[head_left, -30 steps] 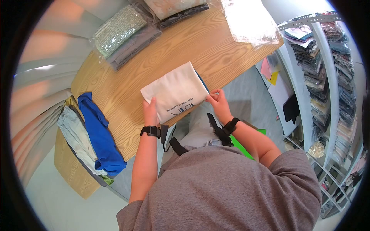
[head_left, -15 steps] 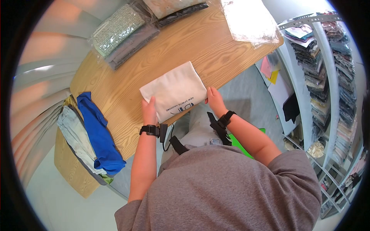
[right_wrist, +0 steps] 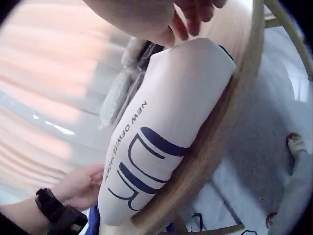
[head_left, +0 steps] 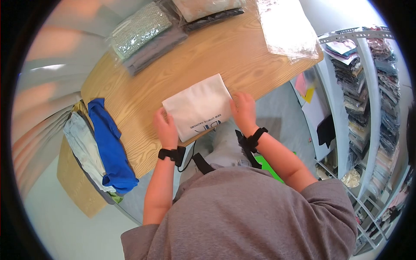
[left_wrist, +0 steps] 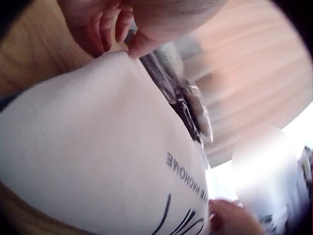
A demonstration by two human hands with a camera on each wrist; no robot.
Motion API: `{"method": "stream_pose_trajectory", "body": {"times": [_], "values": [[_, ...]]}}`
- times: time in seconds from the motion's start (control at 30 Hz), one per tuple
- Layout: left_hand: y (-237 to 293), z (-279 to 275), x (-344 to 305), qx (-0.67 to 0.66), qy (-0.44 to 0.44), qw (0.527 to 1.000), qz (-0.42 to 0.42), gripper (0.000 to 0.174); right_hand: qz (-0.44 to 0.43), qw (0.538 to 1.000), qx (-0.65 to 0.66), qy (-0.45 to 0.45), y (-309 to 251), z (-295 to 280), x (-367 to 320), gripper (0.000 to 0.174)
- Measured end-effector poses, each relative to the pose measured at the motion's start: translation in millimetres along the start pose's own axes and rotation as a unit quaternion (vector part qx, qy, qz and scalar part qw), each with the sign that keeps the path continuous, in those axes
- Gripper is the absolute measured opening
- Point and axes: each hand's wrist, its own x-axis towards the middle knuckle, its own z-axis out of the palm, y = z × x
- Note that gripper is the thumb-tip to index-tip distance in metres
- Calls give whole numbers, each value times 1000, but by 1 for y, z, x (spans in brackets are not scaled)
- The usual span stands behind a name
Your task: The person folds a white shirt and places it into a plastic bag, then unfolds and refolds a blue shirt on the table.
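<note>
A folded white cloth [head_left: 197,104] lies near the table's front edge, with dark printed lettering turned toward the person. At its left side is my left hand [head_left: 165,128], its thumb right at the cloth's edge and its fingers loosely bent beside it. In the left wrist view, the fingertips [left_wrist: 101,50] show close to the cloth's corner. My right hand [head_left: 244,113] is at the opposite side, thumb against the edge. Its other fingers [right_wrist: 193,22] hang loosely bent and apart in the right wrist view. A dark blue layer peeks out from under the white cloth.
Plastic-wrapped textiles [head_left: 141,30] lie at the back left of the wooden table [head_left: 208,52]. Clear plastic bags [head_left: 288,32] are at the back right. Blue clothing [head_left: 110,147] and pale jeans [head_left: 86,149] lie at the left. Shelves [head_left: 362,99] of packed garments stand at the right.
Both hands have loosened from the cloth's side edges, fingers now beside it. The cloth and table sit slightly lower and farther right in the head view.
</note>
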Motion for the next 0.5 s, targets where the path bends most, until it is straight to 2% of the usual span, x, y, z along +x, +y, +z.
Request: {"method": "stream_pose_trajectory", "body": {"times": [0.03,0.07,0.1,0.13,0.17,0.23,0.33,0.4,0.47,0.5], "values": [[9,-1,0,1,2,1000,-2,40,-114,993,-24,15,-9,-3,2,32],[19,-1,0,104,-69,980,154,46,-115,993,-23,13,-17,-4,3,32],[24,0,0,203,-138,921,303,53,-192,977,-78,-44,-25,-2,4,39],[20,4,-1,203,-136,921,302,53,-268,949,-134,-99,-29,-1,7,47],[13,10,-2,235,-160,918,278,57,-271,948,-134,-98,-24,5,10,47],[5,18,2,266,-184,912,253,61,-253,943,-130,-171,-14,19,18,51],[-2,20,-4,278,-172,908,263,63,-257,944,-138,-155,-7,26,19,50],[2,18,4,296,-199,901,248,64,-264,942,-142,-149,-6,28,20,50],[6,15,16,286,-163,906,268,65,-274,939,-150,-143,-9,21,23,50],[10,11,25,248,-139,930,231,66,-250,944,-139,-163,-14,14,23,51]]}}
